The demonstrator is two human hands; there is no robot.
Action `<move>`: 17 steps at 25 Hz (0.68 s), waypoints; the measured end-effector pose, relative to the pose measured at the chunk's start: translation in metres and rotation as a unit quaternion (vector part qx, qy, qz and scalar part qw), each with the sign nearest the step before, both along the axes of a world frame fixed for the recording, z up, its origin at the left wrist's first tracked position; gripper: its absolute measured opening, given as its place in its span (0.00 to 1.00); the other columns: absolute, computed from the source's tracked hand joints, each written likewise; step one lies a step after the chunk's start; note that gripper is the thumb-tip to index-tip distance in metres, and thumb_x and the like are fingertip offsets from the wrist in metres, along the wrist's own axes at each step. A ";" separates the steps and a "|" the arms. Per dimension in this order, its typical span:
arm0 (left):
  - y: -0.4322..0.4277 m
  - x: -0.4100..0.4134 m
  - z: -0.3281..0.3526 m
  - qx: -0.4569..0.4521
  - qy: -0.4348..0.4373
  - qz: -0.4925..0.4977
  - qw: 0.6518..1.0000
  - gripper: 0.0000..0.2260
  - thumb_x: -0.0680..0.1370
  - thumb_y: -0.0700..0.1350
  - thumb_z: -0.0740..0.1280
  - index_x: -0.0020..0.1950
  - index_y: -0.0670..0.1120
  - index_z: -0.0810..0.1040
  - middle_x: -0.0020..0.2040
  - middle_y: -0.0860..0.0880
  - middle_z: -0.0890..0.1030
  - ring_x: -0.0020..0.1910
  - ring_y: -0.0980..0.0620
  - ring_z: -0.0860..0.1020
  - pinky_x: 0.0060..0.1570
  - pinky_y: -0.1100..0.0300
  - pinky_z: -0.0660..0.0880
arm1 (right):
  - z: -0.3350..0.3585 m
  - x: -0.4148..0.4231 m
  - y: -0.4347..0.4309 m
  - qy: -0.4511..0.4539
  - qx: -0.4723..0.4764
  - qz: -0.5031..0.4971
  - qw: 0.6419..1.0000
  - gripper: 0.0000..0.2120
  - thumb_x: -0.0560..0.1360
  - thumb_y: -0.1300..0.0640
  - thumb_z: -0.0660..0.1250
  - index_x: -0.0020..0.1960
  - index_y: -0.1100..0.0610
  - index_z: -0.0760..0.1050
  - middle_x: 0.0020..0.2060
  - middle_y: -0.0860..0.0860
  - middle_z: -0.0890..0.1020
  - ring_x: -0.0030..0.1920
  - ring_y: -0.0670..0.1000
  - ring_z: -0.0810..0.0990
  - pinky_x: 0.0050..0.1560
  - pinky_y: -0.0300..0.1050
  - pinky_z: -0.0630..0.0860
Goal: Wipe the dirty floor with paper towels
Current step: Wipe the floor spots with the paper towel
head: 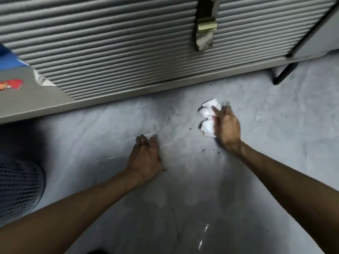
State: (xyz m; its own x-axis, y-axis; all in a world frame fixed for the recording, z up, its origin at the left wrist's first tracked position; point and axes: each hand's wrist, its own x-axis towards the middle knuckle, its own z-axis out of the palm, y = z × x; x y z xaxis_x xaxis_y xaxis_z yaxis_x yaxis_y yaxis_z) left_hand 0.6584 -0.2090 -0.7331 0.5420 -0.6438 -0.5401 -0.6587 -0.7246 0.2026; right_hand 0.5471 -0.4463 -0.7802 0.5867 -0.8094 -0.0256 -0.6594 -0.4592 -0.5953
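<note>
Head: R hand w/ towel near shutter sill

Left forearm and right forearm — bare along their whole visible length. Left hand and right hand bare as well — right one blurred.

**Half-seen on the floor**

The right hand is showing blurred, its fingers covering part of the paper towel. The left edge is cutting off the mesh fan and the red wrapper. The dark specks are proving too small to name.
</note>
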 end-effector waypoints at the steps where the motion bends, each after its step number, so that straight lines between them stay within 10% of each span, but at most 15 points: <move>1: 0.001 0.001 0.001 0.013 0.020 -0.007 1.000 0.29 0.74 0.48 0.59 0.72 0.36 0.57 0.70 0.28 0.58 0.69 0.30 0.60 0.65 0.45 0.66 | -0.004 0.005 -0.017 0.008 -0.008 -0.062 0.998 0.14 0.80 0.50 0.60 0.57 0.58 0.75 0.40 0.49 0.77 0.46 0.58 0.78 0.36 0.39 0.60; 7: -0.005 0.017 0.017 0.007 0.088 0.020 0.996 0.25 0.76 0.43 0.61 0.71 0.39 0.59 0.71 0.33 0.62 0.68 0.33 0.65 0.63 0.49 0.65 | -0.018 0.090 0.031 -0.009 -0.050 0.170 0.984 0.14 0.77 0.61 0.62 0.60 0.52 0.78 0.50 0.55 0.75 0.48 0.53 0.74 0.50 0.47 0.72; 12: -0.006 0.018 0.015 -0.006 0.083 0.031 0.996 0.22 0.76 0.43 0.60 0.68 0.40 0.61 0.67 0.35 0.67 0.65 0.36 0.68 0.57 0.54 0.69 | 0.012 0.027 0.079 0.027 0.232 0.272 0.933 0.15 0.68 0.60 0.75 0.35 0.62 0.68 0.35 0.52 0.69 0.36 0.44 0.73 0.39 0.37 0.72; 17: -0.023 0.003 -0.002 -0.057 0.036 -0.016 0.998 0.29 0.77 0.42 0.59 0.75 0.36 0.53 0.72 0.32 0.61 0.70 0.36 0.64 0.67 0.52 0.65 | 0.026 -0.023 -0.022 -0.044 0.083 -0.049 0.994 0.08 0.75 0.55 0.67 0.50 0.59 0.78 0.47 0.50 0.79 0.48 0.54 0.78 0.44 0.40 0.69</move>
